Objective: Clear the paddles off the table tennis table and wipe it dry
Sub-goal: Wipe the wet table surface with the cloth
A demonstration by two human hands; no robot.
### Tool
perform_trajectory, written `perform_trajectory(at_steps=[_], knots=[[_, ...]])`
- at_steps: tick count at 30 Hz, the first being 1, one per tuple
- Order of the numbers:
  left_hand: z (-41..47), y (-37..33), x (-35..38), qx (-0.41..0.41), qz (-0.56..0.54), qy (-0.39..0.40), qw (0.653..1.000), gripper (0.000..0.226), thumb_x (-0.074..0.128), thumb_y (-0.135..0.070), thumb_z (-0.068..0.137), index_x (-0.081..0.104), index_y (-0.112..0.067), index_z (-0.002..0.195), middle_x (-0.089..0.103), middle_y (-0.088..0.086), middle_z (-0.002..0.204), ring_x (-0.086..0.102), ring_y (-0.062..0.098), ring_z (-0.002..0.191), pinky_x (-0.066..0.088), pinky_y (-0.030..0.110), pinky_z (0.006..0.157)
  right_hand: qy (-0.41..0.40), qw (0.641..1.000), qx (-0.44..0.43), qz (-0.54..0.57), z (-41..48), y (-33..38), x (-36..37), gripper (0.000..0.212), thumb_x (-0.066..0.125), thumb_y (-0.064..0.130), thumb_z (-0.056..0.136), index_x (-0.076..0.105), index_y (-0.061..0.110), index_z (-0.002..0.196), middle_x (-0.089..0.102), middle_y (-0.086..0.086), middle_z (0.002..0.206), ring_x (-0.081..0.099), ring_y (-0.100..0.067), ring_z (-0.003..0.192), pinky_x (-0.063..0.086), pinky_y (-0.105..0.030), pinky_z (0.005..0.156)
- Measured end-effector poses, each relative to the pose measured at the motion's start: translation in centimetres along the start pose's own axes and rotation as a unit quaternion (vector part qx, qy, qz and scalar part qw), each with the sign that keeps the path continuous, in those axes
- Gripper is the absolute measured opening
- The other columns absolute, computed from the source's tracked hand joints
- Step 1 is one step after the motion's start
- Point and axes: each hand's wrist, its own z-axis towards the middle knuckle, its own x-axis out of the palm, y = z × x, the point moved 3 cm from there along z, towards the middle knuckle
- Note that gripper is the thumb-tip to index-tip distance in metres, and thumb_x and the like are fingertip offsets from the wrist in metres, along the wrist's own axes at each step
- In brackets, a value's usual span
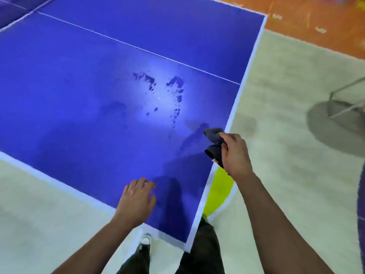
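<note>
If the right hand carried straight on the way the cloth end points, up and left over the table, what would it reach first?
Probably the water drops. The right hand holds the cloth at the table edge, with only bare blue surface between. Its height above the table is unclear.
</note>
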Motion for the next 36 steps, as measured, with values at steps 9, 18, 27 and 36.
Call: perform_trajectory(at_steps=[9, 18, 27, 36], knots=[[-3.4, 6.9, 4.0, 0.146, -0.010, -0.057, 0.988, 0.051, 0.041, -0.032, 0.094, 0.056, -0.015, 0.140, 0.051, 0.012, 0.145, 0.047, 0.035, 0.131, 0.040, 0.045, 0.103, 0.077, 0.990, 0.041, -0.111, -23.0, 5.6, 13.4, 0.050, 0.074, 0.010, 0.080, 0.064, 0.021, 0.128, 0.061, -0.009, 0.122, 0.061, -0.037, 0.098, 0.053, -0.048, 0.079], [1.4, 11.9, 5.1, 0.129, -0.003, -0.103, 0.986, 0.057, 0.035, -0.039, 0.101, 0.046, -0.014, 0.150, 0.038, 0.018, 0.157, 0.034, 0.042, 0.145, 0.033, 0.056, 0.113, -0.084, 0.993, 0.030, -0.079, -27.1, 7.6, 14.8, 0.044, 0.040, 0.025, 0.101, 0.060, 0.020, 0.140, 0.060, -0.006, 0.133, 0.056, -0.030, 0.110, 0.049, -0.048, 0.093], [1.4, 12.8, 6.9, 0.138, 0.015, -0.122, 0.983, 0.062, 0.028, -0.048, 0.100, 0.040, -0.020, 0.154, 0.035, 0.013, 0.161, 0.030, 0.037, 0.148, 0.024, 0.052, 0.121, -0.132, 0.977, 0.024, -0.168, -28.7, 9.2, 18.3, 0.039, 0.050, 0.039, 0.103, 0.063, 0.026, 0.138, 0.058, -0.009, 0.144, 0.053, -0.029, 0.133, 0.032, -0.052, 0.113], [1.2, 12.5, 6.6, 0.137, 0.003, -0.120, 0.983, 0.064, 0.026, -0.051, 0.100, 0.040, -0.020, 0.154, 0.034, 0.013, 0.161, 0.027, 0.035, 0.150, 0.021, 0.050, 0.123, -0.046, 0.983, 0.033, -0.174, -26.6, 7.3, 19.0, 0.054, 0.021, 0.052, 0.108, 0.034, 0.038, 0.158, 0.033, 0.001, 0.166, 0.029, -0.018, 0.153, 0.018, -0.050, 0.125]])
